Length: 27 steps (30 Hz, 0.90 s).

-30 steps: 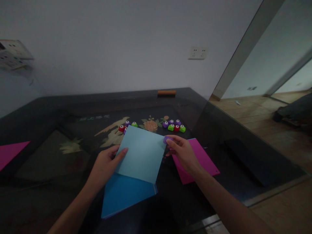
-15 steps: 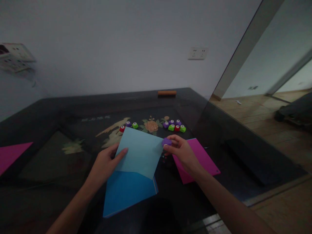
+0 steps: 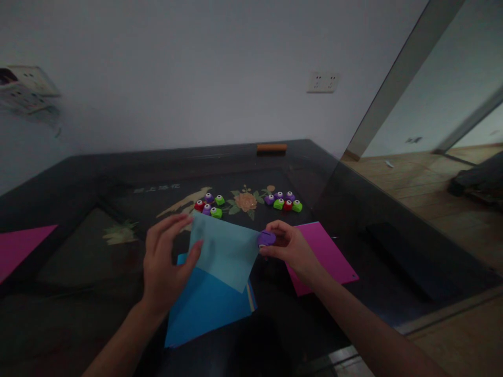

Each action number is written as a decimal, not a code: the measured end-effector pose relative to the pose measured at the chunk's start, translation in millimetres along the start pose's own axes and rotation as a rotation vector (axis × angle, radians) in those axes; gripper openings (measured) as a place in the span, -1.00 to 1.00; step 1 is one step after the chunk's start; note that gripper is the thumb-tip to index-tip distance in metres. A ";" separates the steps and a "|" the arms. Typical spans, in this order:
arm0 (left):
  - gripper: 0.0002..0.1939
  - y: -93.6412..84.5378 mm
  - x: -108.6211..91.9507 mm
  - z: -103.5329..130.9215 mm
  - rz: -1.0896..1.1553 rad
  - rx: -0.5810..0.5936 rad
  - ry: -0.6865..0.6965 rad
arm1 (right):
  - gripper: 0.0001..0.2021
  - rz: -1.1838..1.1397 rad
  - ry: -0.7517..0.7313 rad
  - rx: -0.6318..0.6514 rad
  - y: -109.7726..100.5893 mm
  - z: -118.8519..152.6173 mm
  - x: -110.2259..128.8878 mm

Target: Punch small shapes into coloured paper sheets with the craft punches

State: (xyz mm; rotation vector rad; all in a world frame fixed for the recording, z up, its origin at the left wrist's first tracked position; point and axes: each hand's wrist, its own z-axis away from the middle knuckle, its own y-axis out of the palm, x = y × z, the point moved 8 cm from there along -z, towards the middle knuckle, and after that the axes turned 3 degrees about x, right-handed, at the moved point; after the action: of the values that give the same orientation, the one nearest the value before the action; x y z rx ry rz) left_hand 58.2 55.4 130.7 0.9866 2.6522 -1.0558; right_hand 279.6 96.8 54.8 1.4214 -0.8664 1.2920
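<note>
A light blue sheet of paper (image 3: 223, 251) slants above a stack of blue paper (image 3: 208, 309). My left hand (image 3: 165, 262) is at the sheet's upper left edge, thumb and fingers spread apart; the thumb overlaps the sheet. On the other side, my right hand (image 3: 293, 248) pinches a small purple craft paper punch (image 3: 266, 239) between thumb and fingers. The sheet's right corner meets the punch; whether it sits inside the slot I cannot tell. Beneath my right hand lies a pink sheet stack (image 3: 326, 256).
Several eye-topped punches in red, purple and green (image 3: 216, 212) stand behind the sheet, with a second group (image 3: 288, 205) farther right. Another pink sheet (image 3: 23, 248) lies at the left. A brown cylinder (image 3: 271, 148) rests at the dark table's (image 3: 220, 157) back edge.
My left hand has loosened its pinch on the light blue sheet, its fingers now spread and raised. The sheet's left side has dropped slightly, and the purple punch has turned and lowered a little.
</note>
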 end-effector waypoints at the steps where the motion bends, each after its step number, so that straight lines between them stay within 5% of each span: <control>1: -0.58 0.6 -17.5 2.7 -0.040 -0.012 0.126 | -0.63 0.006 -0.007 0.008 2.3 0.8 1.0; 4: -0.68 20.4 -62.7 12.9 -0.048 0.092 0.401 | -0.64 0.005 -0.016 0.045 10.8 3.0 1.1; 7: -0.73 38.9 -82.6 13.5 -0.029 0.134 0.458 | -0.65 -0.020 -0.006 0.077 18.2 5.0 -1.8; 17: -0.84 65.6 -87.8 -5.7 0.054 0.188 0.552 | -0.65 -0.129 0.092 0.028 5.8 3.1 -9.3; 27: -0.86 75.0 -85.8 -15.4 0.099 0.220 0.528 | -0.66 -0.229 0.131 0.114 1.4 -0.8 -15.1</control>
State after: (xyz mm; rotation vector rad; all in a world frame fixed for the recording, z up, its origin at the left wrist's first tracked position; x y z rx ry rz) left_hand 173.1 60.9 127.9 1.6231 2.8746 -1.2249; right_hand 275.4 95.6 40.3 1.4604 -0.5321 1.2589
